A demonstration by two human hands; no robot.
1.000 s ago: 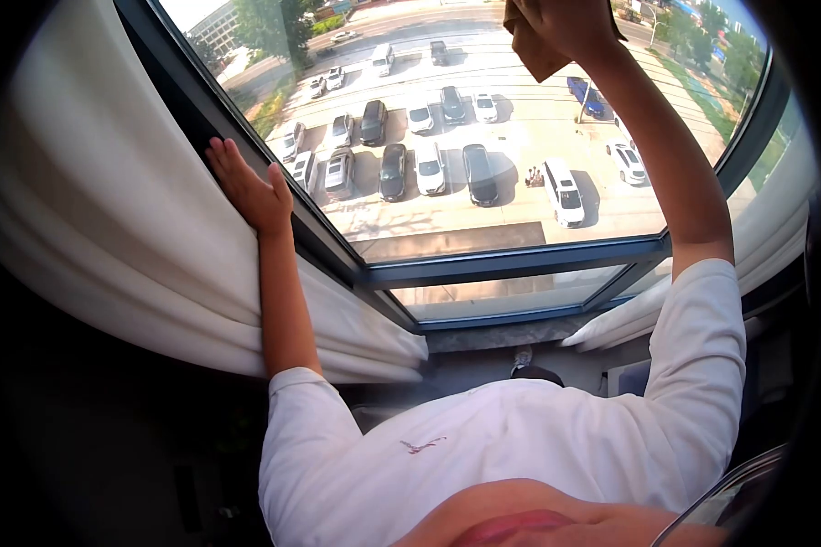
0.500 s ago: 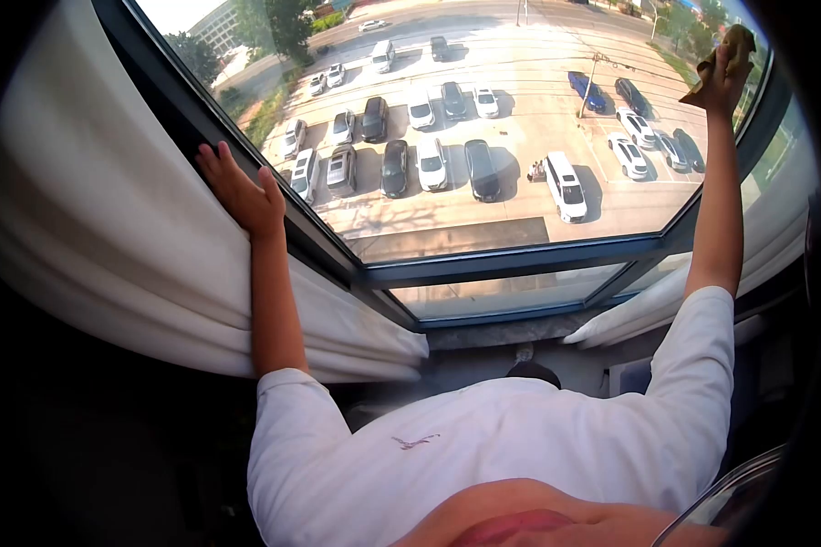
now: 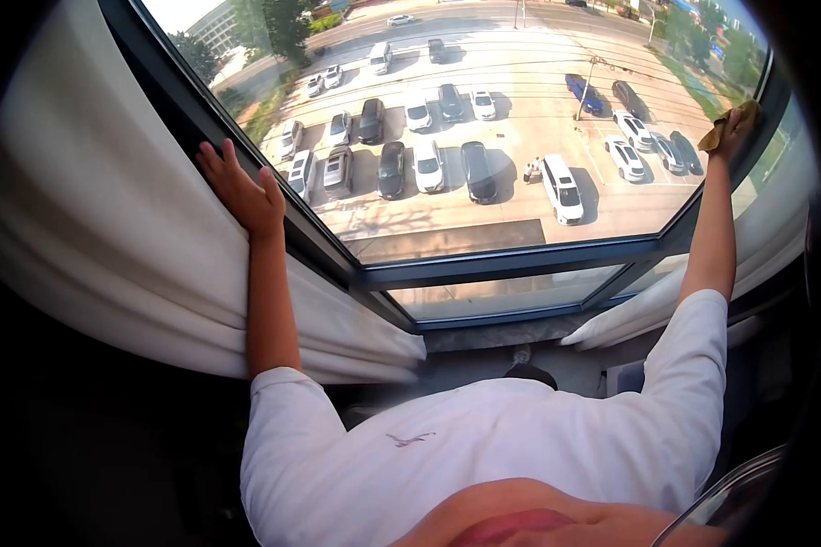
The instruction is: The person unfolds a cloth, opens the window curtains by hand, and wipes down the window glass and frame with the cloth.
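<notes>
Head-worn view, near the window frame
Faces forward and down through it from its indoor side.

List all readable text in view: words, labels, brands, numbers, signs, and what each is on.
None legible.
White T-shirt: small dark chest mark, possibly lettering or a logo, unreadable.
Parked cars: any plates or badges too small to read.
Brown cloth in the right hand: no lettering visible.

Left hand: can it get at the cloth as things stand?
Probably not from there: the left hand is up by the left window frame, while the right hand holds the cloth at the opposite side, the window pane stretching between.
</notes>
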